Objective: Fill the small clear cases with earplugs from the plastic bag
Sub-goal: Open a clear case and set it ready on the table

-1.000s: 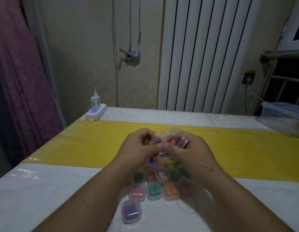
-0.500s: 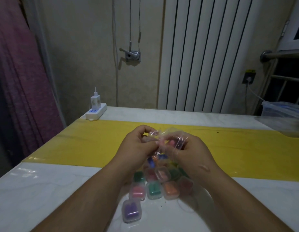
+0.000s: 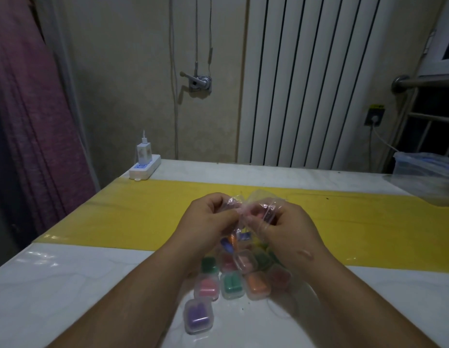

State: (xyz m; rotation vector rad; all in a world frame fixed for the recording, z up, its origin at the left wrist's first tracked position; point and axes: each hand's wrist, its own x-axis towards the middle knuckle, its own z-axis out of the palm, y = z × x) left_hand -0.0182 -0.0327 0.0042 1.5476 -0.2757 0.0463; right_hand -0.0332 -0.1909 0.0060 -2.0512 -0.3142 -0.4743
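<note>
Fingers (image 3: 214,200) of left hand (image 3: 208,223) and right hand (image 3: 290,231) pinch crinkly clear plastic bag (image 3: 259,199).

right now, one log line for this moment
left hand grips plastic bag | right hand grips it too | filled cases on table

Two arms are filling the lower half of the frame: the bare left forearm (image 3: 133,297) at lower left, the bare right forearm (image 3: 356,305) at lower right. A small oval scar-like mark (image 3: 305,253) is showing near the wrist of the right hand (image 3: 288,227), right of centre; the left hand (image 3: 208,222) is showing plain knuckles.
</note>
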